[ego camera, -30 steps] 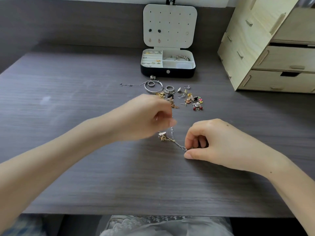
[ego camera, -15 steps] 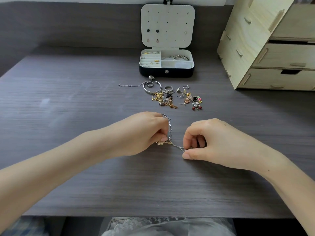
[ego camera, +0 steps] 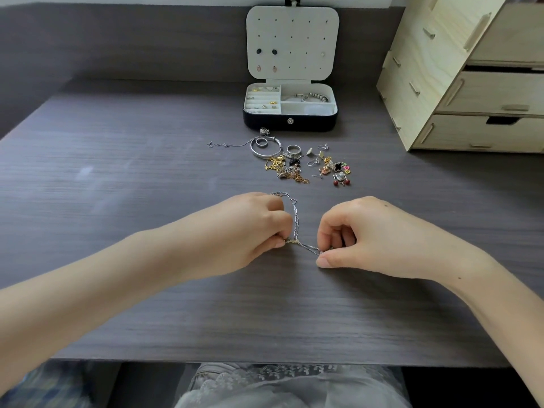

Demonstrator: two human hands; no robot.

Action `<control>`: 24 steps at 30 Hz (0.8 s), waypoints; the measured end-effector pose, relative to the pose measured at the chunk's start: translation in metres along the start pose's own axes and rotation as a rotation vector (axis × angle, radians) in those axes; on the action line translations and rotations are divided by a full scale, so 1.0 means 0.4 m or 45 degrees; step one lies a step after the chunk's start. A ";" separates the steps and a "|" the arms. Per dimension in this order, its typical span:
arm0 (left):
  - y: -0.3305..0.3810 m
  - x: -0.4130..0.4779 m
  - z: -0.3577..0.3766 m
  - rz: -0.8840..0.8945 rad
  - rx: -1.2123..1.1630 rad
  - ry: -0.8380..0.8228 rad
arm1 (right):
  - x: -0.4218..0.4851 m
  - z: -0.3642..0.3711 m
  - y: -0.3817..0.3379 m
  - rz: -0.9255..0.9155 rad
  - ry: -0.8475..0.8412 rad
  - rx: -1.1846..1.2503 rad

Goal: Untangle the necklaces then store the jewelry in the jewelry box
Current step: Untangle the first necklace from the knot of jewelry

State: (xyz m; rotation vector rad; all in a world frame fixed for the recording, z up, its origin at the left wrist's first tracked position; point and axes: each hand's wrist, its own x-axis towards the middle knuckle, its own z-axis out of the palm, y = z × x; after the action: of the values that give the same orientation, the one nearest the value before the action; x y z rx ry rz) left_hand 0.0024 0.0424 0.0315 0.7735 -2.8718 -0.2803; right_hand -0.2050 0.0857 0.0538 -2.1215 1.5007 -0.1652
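Note:
A thin silver chain necklace [ego camera: 295, 219] with a small gold piece stretches between my two hands, low over the dark desk. My left hand [ego camera: 256, 228] pinches it at the gold piece, and a loop runs up over the knuckles. My right hand [ego camera: 362, 234] pinches the other end between thumb and forefinger. Behind lies a pile of loose jewelry [ego camera: 297, 164]: a silver bangle, rings, gold chains, earrings. The black jewelry box [ego camera: 290, 122] stands open at the back, its white lid up with several studs pinned in it.
A pale wooden drawer unit [ego camera: 471, 83] stands at the back right of the desk [ego camera: 117, 201]. A fine silver chain [ego camera: 226, 145] trails left from the bangle. The desk's front edge is close to my lap.
My left hand has dropped towards the desk and turned, so the chain now loops over its knuckles. My right hand has kept its pinch in about the same place.

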 end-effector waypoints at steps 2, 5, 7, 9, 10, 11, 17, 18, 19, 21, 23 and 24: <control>-0.006 -0.009 0.000 0.060 0.031 0.026 | 0.000 0.001 -0.001 -0.001 0.007 0.005; -0.012 -0.009 -0.004 0.050 -0.042 0.114 | -0.002 0.000 -0.002 0.002 0.011 0.002; -0.014 0.002 -0.012 0.046 -0.084 0.176 | -0.003 0.000 -0.003 -0.005 0.016 0.002; -0.016 0.022 -0.021 0.062 -0.088 0.197 | -0.005 0.001 -0.003 -0.018 0.027 0.007; -0.019 0.033 -0.025 0.078 -0.065 0.198 | -0.006 0.002 -0.003 -0.023 0.033 0.005; -0.023 0.045 -0.027 0.102 -0.023 0.203 | -0.006 0.002 -0.002 -0.028 0.038 0.001; -0.047 0.086 -0.016 0.210 0.251 0.124 | -0.008 0.004 0.000 -0.046 0.054 -0.010; -0.052 0.084 -0.013 0.205 0.260 0.114 | -0.009 0.003 0.000 -0.046 0.053 -0.010; -0.055 0.081 -0.010 0.193 0.268 0.114 | -0.010 0.002 0.001 -0.046 0.048 -0.011; -0.058 0.072 -0.009 0.176 0.267 0.134 | -0.012 0.000 0.003 -0.048 0.032 -0.020; -0.061 0.061 -0.011 0.164 0.257 0.156 | -0.014 -0.002 0.005 -0.045 0.018 -0.039; -0.062 0.055 -0.011 0.155 0.258 0.168 | -0.017 -0.003 0.005 -0.035 0.008 -0.050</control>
State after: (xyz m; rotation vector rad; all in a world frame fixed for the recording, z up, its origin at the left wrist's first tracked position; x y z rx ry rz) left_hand -0.0036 0.0096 0.0326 0.6187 -2.8357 0.0758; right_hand -0.2096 0.0908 0.0553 -2.1755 1.4904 -0.1534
